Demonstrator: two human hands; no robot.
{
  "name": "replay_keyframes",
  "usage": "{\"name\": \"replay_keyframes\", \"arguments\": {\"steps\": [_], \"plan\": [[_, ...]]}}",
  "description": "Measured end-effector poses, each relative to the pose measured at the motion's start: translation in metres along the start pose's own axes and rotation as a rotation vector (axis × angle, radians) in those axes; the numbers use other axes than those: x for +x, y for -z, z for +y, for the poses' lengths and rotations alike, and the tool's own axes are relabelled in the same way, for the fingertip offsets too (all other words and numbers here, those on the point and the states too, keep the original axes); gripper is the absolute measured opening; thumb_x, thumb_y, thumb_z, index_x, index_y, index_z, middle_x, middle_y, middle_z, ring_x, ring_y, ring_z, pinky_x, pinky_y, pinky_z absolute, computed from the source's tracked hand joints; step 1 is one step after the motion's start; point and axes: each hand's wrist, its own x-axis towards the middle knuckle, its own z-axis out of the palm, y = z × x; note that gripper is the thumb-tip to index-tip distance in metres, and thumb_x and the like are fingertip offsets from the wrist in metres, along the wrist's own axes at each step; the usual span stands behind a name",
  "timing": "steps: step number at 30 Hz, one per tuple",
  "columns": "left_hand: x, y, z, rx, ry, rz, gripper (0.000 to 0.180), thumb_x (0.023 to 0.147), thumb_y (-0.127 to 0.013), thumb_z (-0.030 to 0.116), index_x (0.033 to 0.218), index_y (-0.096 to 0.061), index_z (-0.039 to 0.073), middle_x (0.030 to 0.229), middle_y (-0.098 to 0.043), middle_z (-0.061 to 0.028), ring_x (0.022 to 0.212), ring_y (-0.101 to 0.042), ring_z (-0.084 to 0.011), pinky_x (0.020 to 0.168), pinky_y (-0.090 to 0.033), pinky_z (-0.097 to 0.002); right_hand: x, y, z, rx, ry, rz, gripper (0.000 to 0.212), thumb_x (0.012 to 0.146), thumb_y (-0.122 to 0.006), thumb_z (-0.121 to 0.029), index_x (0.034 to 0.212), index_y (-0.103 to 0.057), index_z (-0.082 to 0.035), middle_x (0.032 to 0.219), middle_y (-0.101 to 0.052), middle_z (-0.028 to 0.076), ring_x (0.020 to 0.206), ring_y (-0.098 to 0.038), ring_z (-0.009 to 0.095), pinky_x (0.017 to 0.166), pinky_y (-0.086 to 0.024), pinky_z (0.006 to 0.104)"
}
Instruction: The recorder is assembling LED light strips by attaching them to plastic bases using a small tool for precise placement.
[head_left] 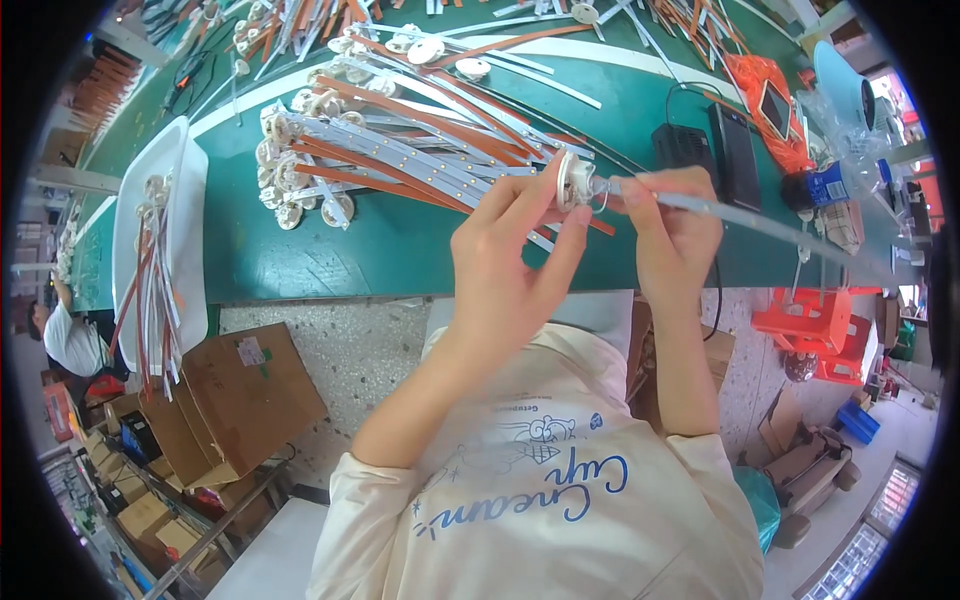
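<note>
My left hand (512, 252) pinches a round white plastic lamp cap (572, 182) between thumb and fingers, above the near edge of the green table. A short thin wire shows at the cap's right side. My right hand (678, 222) is closed on the end of a long pale LED strip (765, 222), close beside the cap. The strip stretches away to the right. Whether strip and cap are joined is hidden by my fingers. Behind my left hand lies a pile of white and orange-brown LED strips (400, 162), many with round white caps at their left ends.
A white tub (192, 230) with several capped strips stands at the table's left. To the right are a black box-shaped device (735, 155), a phone (775, 108) on an orange bag, and a bottle (835, 186). Cardboard boxes (245, 400) and red stools (815, 325) flank me.
</note>
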Motion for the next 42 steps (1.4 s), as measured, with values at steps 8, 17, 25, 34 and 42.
{"name": "replay_keyframes", "arguments": {"steps": [8, 17, 25, 34, 42], "plan": [[0.013, 0.006, -0.037, -0.31, 0.402, 0.072, 0.036, 0.079, -0.064, 0.013, 0.109, -0.053, -0.004, 0.097, -0.061, -0.0103, 0.082, -0.059, -0.0113, 0.069, -0.05, -0.0237, 0.014, -0.028, 0.036, 0.174, -0.138, -0.15, 0.013, 0.087, -0.051, -0.007, 0.097, -0.048, 0.001, 0.095, -0.056, 0.011, 0.084, -0.059, 0.016, 0.072, -0.051, 0.0267], [0.006, 0.025, -0.033, -0.573, 0.314, 0.012, 0.042, 0.082, -0.058, 0.008, 0.12, -0.044, -0.004, 0.109, -0.054, -0.01, 0.098, -0.053, -0.014, 0.082, -0.047, -0.0262, 0.021, -0.049, 0.034, 0.387, -0.245, -0.135, 0.015, 0.087, -0.051, -0.006, 0.1, -0.048, 0.0, 0.099, -0.056, 0.011, 0.083, -0.059, 0.015, 0.074, -0.049, 0.0253], [0.073, 0.163, -0.022, -0.598, 0.139, 0.635, 0.029, 0.086, -0.05, 0.019, 0.11, -0.045, 0.002, 0.097, -0.05, -0.0062, 0.094, -0.055, -0.0221, 0.086, -0.046, -0.0338, 0.033, -0.054, 0.057, -0.017, -0.27, -0.534, 0.034, 0.081, -0.058, -0.007, 0.114, -0.052, -0.004, 0.098, -0.06, 0.009, 0.087, -0.058, 0.014, 0.076, -0.047, 0.0244], [0.189, 0.418, -0.025, 0.795, 0.415, 0.257, 0.047, 0.083, -0.056, 0.032, 0.121, -0.044, 0.007, 0.1, -0.057, -0.0101, 0.076, -0.056, -0.0171, 0.062, -0.046, -0.0265, 0.168, -0.031, 0.135, -0.812, 0.336, -0.386, 0.027, 0.084, -0.045, -0.008, 0.108, -0.057, -0.007, 0.099, -0.059, 0.015, 0.09, -0.059, 0.025, 0.079, -0.045, 0.0329], [0.151, 0.346, -0.08, 1.261, 0.186, 0.045, 0.057, 0.078, -0.061, 0.03, 0.126, -0.041, 0.005, 0.122, -0.046, -0.0236, 0.116, -0.042, -0.0357, 0.094, -0.035, -0.0386, 0.197, -0.05, 0.139, -1.245, 0.324, -0.681, 0.016, 0.078, -0.045, -0.003, 0.09, -0.055, -0.004, 0.095, -0.054, 0.013, 0.091, -0.055, 0.031, 0.076, -0.045, 0.0399]]}}
